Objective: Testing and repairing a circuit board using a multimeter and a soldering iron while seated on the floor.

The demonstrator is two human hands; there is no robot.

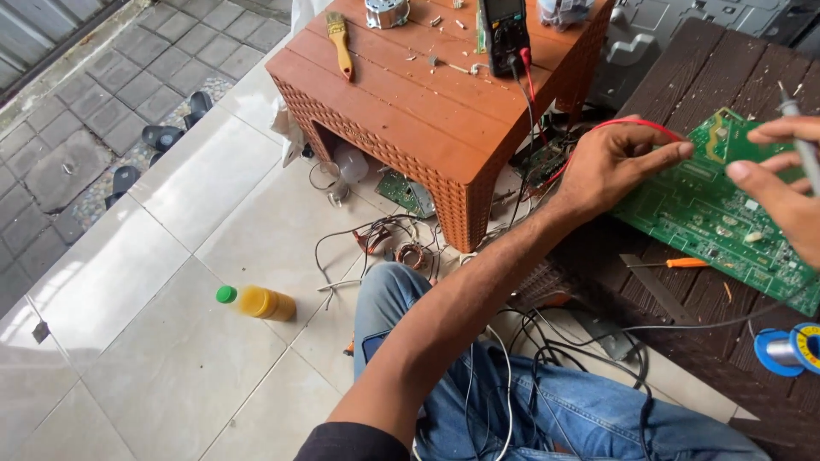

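1. Step in hand, as I read it: probing the green circuit board (713, 209) with meter leads. It looks mid-check, with both hands at the board's upper end.
2. Left hand (611, 162): fingers stretched flat, fingertips pressing the board's top left edge, red probe lead (636, 125) running over the hand. Whether it pinches the probe itself I cannot tell.
3. Right hand (781, 183): thumb and forefinger closed on a thin grey probe (799, 145), tip pointing down toward the board.
4. Next move likely needs a steady tip placed on a small contact, with the board held still.
5. The board lies flat on the dark wooden table (683, 68), far right, studded with small components and traces.
6. Multimeter (504, 30) sits on the orange plastic stool (410, 111).
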